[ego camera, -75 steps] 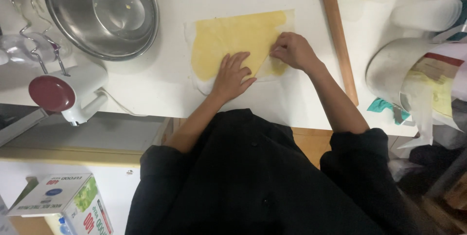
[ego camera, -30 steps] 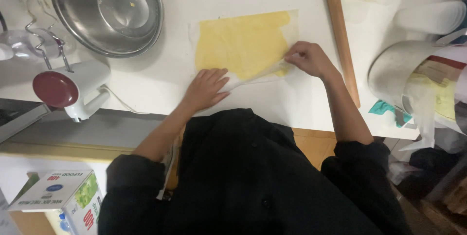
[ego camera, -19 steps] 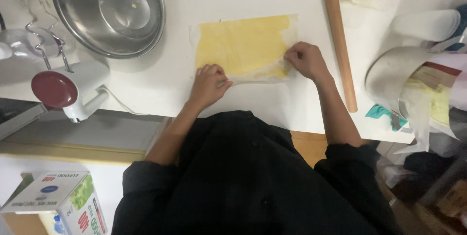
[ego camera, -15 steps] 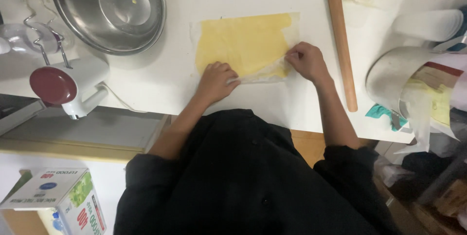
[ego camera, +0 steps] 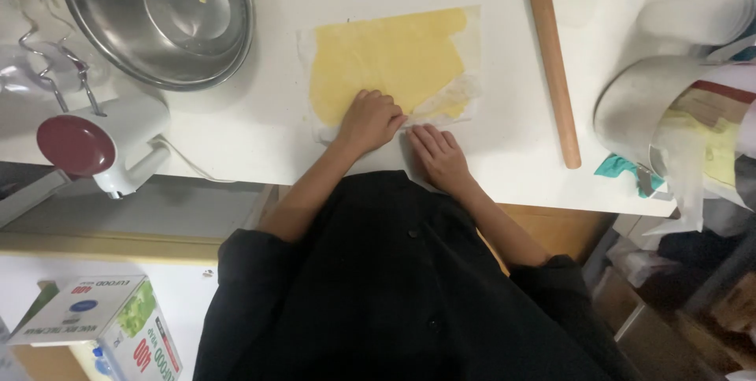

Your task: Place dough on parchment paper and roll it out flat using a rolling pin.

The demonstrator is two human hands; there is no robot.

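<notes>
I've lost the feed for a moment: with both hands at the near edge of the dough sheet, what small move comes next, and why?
Probably smooth the clear wrap outward along the near edge. The left hand rests curled on the yellow dough, the right hand lies flat beside it on the table, and the near right corner looks wrinkled and uneven.

The dough sheet looks matt and smooth, pale yellow, and it lies on thin, slightly shiny paper. The rolling pin is plain wood without gloss. The bowl is polished metal with bright reflections. The table has a smooth white surface. The mixer is glossy plastic.
</notes>
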